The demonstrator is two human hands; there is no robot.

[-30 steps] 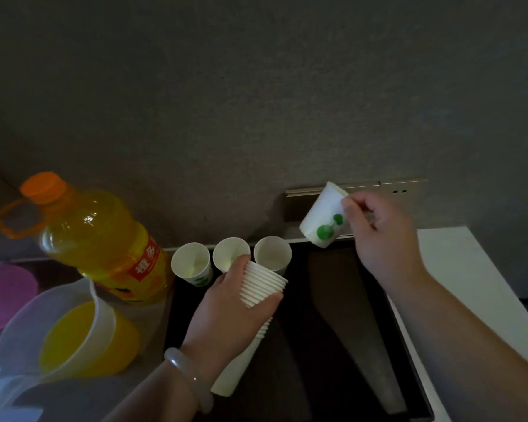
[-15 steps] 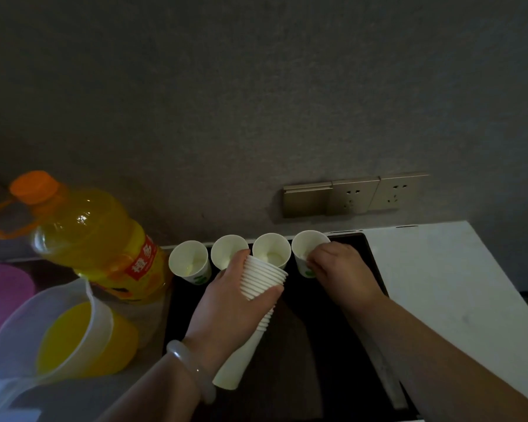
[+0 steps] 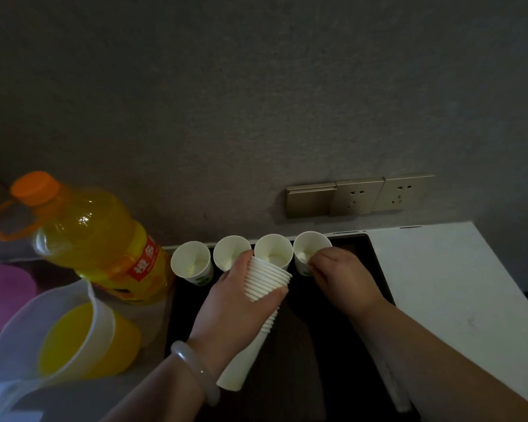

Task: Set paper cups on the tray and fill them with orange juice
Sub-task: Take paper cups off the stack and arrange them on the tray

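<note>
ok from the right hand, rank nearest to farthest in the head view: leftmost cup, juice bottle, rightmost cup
1. rightmost cup, held by the right hand
2. leftmost cup, other end of the row
3. juice bottle, far left

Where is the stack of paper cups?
Centre of the head view: the left hand grips the cup stack over the black tray, near the row of four cups.

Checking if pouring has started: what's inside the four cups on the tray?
The cups look empty, pale bottoms visible. The stack hides part of two, the right hand part of the fourth.
</note>
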